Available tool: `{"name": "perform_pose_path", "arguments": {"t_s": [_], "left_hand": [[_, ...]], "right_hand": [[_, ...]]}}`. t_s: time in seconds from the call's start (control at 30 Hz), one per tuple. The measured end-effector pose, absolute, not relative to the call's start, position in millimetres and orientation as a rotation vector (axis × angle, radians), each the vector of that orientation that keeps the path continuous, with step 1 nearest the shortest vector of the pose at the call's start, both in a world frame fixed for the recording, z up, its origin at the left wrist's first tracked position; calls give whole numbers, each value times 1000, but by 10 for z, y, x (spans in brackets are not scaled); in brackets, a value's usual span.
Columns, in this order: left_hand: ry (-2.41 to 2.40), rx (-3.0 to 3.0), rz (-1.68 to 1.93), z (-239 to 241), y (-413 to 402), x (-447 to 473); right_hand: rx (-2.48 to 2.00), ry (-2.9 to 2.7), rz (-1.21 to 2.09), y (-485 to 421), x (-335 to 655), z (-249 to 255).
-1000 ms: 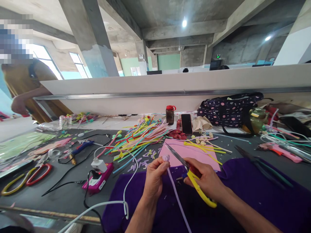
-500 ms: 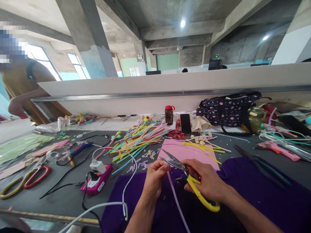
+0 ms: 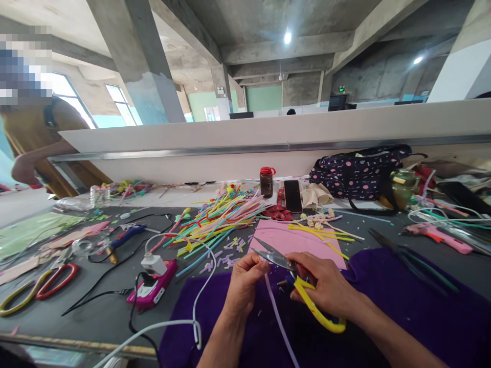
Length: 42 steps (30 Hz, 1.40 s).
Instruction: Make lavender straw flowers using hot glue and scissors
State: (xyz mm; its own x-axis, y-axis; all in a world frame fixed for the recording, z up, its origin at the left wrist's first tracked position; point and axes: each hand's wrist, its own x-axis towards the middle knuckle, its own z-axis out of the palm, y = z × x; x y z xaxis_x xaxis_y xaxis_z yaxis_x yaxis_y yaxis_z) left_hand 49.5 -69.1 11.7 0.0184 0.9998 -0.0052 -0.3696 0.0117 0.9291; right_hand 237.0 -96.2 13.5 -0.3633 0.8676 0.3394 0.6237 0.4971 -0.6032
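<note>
My left hand (image 3: 247, 278) is closed in a pinch on the upper end of a pale lilac pipe cleaner (image 3: 276, 313), which hangs down toward my lap. In my right hand (image 3: 326, 283) is a pair of scissors (image 3: 319, 313) with yellow handles, gripped by the fingers. Their blades (image 3: 274, 254) are parted and lie just above my left fingertips, close to the pinched end. The small piece at my fingertips is mostly hidden. Short lilac cut pieces (image 3: 219, 260) lie scattered beyond my left hand, beside a pink sheet (image 3: 299, 235).
Colourful pipe cleaners (image 3: 226, 209) are heaped in the middle. At left are a magenta power strip (image 3: 155, 289), cables and red-and-yellow-handled scissors (image 3: 57, 281). Dark-bladed shears (image 3: 414, 263) rest on purple cloth (image 3: 383, 296) at right. A person (image 3: 49, 138) stands at far left.
Almost nothing differs. The scissors and both hands hold nearly the same position, with the blades still parted by my left fingertips.
</note>
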Motion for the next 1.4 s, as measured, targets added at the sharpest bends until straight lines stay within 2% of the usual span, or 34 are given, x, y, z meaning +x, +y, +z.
{"name": "perform_pose_path", "arguments": {"t_s": [0.47, 0.83, 1.13, 1.4], "left_hand": [[800, 925, 1301, -57, -662, 448], [494, 849, 1149, -59, -622, 382], [676, 1093, 1228, -33, -698, 434], [631, 1360, 1304, -33, -729, 471]], "right_hand": [[-1199, -2093, 472, -928, 2395, 83], [-1102, -1800, 957, -928, 2420, 49], [-1050, -1746, 1012, -895, 2436, 10], [-967, -1697, 1117, -865, 2436, 13]]}}
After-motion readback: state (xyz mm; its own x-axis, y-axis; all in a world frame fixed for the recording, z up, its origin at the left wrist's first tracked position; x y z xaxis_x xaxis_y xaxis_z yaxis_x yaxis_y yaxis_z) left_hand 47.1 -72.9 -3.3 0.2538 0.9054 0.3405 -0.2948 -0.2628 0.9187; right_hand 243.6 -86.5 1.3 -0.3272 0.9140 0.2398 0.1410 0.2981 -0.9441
